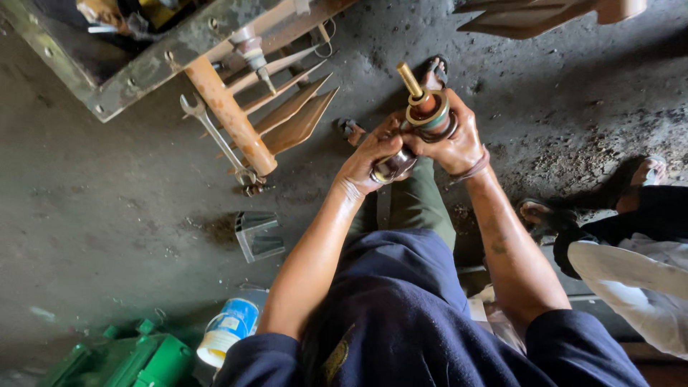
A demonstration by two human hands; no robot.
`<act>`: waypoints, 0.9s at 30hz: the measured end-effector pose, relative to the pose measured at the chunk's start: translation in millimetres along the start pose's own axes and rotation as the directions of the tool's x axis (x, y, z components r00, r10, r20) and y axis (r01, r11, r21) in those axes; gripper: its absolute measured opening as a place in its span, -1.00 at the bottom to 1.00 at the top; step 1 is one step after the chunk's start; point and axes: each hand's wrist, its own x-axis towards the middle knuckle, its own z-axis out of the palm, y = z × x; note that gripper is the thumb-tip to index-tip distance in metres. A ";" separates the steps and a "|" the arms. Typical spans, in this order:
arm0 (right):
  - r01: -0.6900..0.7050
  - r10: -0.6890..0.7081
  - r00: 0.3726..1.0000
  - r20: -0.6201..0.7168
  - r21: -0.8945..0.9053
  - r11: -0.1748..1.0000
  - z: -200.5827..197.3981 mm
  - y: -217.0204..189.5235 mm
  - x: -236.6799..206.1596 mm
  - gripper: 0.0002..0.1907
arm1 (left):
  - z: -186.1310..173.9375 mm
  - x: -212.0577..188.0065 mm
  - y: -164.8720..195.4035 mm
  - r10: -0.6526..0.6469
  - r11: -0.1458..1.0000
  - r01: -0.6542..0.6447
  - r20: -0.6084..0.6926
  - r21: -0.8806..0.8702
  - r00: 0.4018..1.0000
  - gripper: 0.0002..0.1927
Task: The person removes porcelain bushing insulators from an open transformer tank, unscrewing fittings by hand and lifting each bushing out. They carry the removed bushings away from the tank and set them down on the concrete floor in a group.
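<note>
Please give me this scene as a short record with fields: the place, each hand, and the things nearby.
Place: dirty concrete floor
Left hand: grips the lower end of a metal shaft assembly
Right hand: wraps the assembly's ringed upper part
Assembly tip: brass-coloured rod, pointing away
Nearby: wrench, rusty orange tube, white-and-blue can, green machine part
Other person: at the right edge
</note>
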 end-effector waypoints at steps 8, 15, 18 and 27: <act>0.155 -0.347 0.872 -0.346 -0.477 0.865 14.5 0.4 -19.2 -0.48 | -2.9 4.3 -20.6 0.031 0.966 -0.075 -0.177 -0.248 0.984 -0.20; 0.247 -0.526 0.743 -0.413 -0.561 0.790 28.8 14.5 -39.7 -0.42 | -5.1 21.8 -40.7 0.148 0.876 -0.244 -0.248 -0.417 0.957 -0.40; 0.209 -0.462 0.782 -0.418 -0.522 0.827 39.4 21.1 -43.6 -0.43 | 7.8 23.0 -36.9 0.088 0.913 -0.190 -0.281 -0.360 0.956 -0.22; 0.132 -0.281 0.908 -0.312 -0.423 0.896 54.9 33.6 -42.9 -0.46 | 10.5 9.7 -5.0 0.174 0.946 -0.231 -0.242 -0.228 0.954 -0.51</act>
